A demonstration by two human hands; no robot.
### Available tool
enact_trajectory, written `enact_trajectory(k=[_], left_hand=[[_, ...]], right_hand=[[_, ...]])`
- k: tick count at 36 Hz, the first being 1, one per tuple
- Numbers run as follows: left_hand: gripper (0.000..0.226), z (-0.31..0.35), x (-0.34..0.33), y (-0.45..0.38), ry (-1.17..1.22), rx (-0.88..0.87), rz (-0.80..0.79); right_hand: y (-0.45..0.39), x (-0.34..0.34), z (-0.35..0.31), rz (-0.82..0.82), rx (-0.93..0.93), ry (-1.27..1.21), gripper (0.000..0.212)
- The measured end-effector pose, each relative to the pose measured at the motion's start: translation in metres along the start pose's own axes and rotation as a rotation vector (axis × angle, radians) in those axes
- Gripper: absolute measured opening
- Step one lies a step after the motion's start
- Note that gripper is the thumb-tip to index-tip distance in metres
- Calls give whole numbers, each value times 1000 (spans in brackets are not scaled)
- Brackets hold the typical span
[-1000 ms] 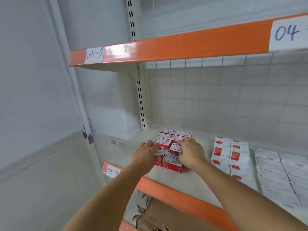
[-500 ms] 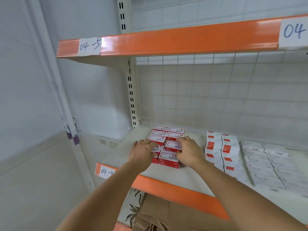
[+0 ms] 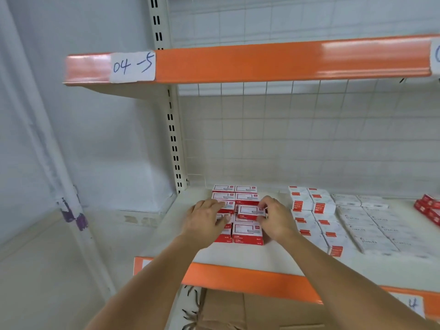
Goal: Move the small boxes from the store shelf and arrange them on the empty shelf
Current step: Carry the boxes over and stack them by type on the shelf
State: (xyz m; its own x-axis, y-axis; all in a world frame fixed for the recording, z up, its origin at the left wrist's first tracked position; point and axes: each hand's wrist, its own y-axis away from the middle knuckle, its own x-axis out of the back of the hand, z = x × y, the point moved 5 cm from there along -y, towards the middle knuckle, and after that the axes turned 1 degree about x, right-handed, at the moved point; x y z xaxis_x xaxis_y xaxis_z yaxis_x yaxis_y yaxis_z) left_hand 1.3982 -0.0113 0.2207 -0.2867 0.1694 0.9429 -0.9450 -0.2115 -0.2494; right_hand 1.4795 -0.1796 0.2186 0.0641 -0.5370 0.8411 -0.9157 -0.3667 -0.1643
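Red boxes [image 3: 238,211] under both hands [image 3: 277,221]

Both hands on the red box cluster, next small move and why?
Probably lift the raised red box straight up. The right hand pinches it, and it already sits tilted above its neighbours. The left hand rests on the red boxes beside it, seemingly steadying them.

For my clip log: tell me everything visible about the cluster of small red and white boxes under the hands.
The cluster of small red and white cardboard boxes lies flat on the cream shelf board, left of the white boxes, in two neat columns running back toward the wire grid. Tops are white with print, sides red. The left hand rests on the left column; the right hand pinches one slightly raised box in the right column.
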Motion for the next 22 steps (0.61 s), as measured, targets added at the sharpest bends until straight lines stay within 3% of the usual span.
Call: enact_trajectory(k=[5,16,22], left_hand=[[63,-11,2,6,52,-30,69],[36,-13,5,13,56,-131,88],[35,-6,4,6,40,-150,84]], right_hand=[[0,-1,-2,57,-39,14,16],[-5,1,-15,101,-77,72,17],[-4,3,-21,101,-69,45,25]])
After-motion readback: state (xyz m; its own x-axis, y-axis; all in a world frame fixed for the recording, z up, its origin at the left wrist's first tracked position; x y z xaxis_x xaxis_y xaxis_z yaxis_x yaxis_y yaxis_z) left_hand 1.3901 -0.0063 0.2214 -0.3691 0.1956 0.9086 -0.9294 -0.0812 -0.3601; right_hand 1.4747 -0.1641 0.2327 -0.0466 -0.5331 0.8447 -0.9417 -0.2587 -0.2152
